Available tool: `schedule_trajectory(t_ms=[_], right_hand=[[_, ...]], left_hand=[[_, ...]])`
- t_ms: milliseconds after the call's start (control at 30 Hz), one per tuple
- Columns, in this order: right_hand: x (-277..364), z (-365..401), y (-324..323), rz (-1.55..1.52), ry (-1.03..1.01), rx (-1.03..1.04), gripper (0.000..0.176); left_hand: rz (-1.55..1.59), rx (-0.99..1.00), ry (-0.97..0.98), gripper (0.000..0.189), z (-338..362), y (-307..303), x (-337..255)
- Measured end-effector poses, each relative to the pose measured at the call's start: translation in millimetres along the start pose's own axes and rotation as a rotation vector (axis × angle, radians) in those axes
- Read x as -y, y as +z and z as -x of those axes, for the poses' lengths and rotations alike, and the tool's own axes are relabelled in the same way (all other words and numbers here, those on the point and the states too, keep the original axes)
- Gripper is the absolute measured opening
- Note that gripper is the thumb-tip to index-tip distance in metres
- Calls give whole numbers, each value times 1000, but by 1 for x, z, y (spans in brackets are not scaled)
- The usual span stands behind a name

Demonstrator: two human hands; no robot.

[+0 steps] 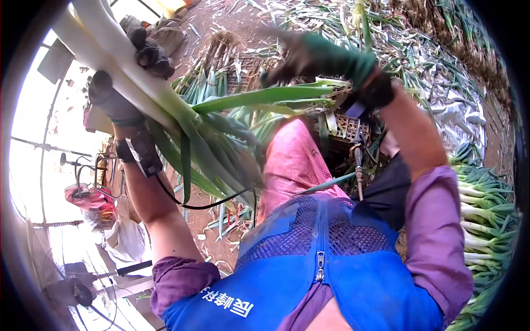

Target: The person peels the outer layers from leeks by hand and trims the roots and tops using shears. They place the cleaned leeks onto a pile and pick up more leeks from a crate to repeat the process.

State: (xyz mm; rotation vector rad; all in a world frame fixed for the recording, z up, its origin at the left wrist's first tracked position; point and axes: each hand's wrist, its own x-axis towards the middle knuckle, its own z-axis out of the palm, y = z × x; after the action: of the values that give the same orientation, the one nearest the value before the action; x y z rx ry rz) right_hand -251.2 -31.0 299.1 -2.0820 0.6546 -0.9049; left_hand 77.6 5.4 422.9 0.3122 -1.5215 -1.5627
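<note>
Clenching the scallion bundle (110,41), raised at upper left, the left hand (113,99) likely needed a firm, steady hold; the right hand (314,58) touched its green leaves (259,96), grip too blurred to tell.

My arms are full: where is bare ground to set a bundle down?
Clearest is the brown earth at the top, between the held leek bundle and the leaf litter. A smaller soil strip, scattered with scraps, lies beside the left forearm. Crowded: the crate ahead and the stacked leeks on the right.
</note>
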Motion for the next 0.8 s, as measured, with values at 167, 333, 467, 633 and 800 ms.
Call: schedule_trajectory(t_ms=[167,333,467,633,800], right_hand=[[-29,-28,157,-64,-363,-54,27],[-36,66,139,381,37,97,16],[-67,163,85,782,609,688,25],[-89,184,7,752,798,790,32],[-22,64,-103,1267,513,-454,52]], left_hand=[[237,330,5,82,3,20,3],[158,124,127,77,35,0,-17],[-36,-206,230,69,57,-19,-56],[-181,-449,241,66,75,-63,-105],[41,-78,348,36,68,-24,-124]])
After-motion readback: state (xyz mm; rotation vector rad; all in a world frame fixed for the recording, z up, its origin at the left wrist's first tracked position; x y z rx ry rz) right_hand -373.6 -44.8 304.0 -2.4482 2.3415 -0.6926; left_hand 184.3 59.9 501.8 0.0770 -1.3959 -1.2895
